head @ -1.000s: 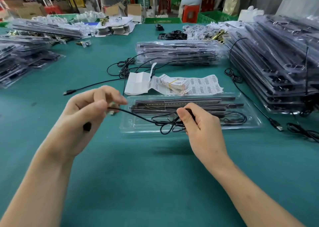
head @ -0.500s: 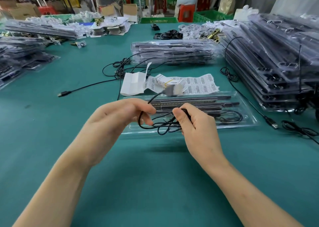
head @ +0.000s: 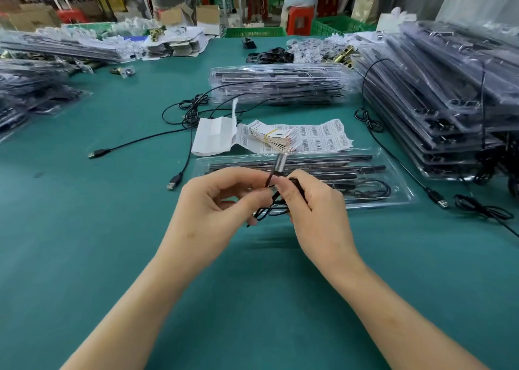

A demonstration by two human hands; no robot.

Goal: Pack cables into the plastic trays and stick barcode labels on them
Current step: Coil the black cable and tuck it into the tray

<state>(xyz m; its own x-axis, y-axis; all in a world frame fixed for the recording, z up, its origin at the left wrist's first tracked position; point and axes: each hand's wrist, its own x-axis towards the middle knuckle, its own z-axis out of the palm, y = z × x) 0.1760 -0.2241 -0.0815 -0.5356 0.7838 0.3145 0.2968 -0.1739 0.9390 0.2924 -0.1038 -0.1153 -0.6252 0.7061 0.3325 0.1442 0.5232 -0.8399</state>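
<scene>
The right grip (head: 317,209), a bare hand, is curled round a small coil of thin black cable (head: 273,211). The left grip (head: 213,204) pinches a strand of the same cable between thumb and fingertips, just below its blurred plug end, which sticks up between the two hands. Neither grip is slack, and both have hold of this one cable, raised a little above the green tabletop (head: 112,229). Just behind it lies the clear, long plastic tray (head: 404,198). It carries dark strips along its length and what looks like a coiled cable in its right-hand part. I judge that the cable in my grips is being wound into a bundle and has not yet been seated in the tray. I cannot make out a label on that tray. Just beyond it lie the white barcode label sheets (head: 323,137), a rubber-banded bundle of labels (head: 276,139) and a folded white paper (head: 214,136). Further back is a low stack of filled clear trays (head: 280,84), with much larger stacks (head: 449,88) to the right, so I take it a good share is packed. Loose black USB cables (head: 179,142) lie on the tabletop to the left and right, so more remains. For this tray, what is left is seating the coil and sticking on a label.
</scene>
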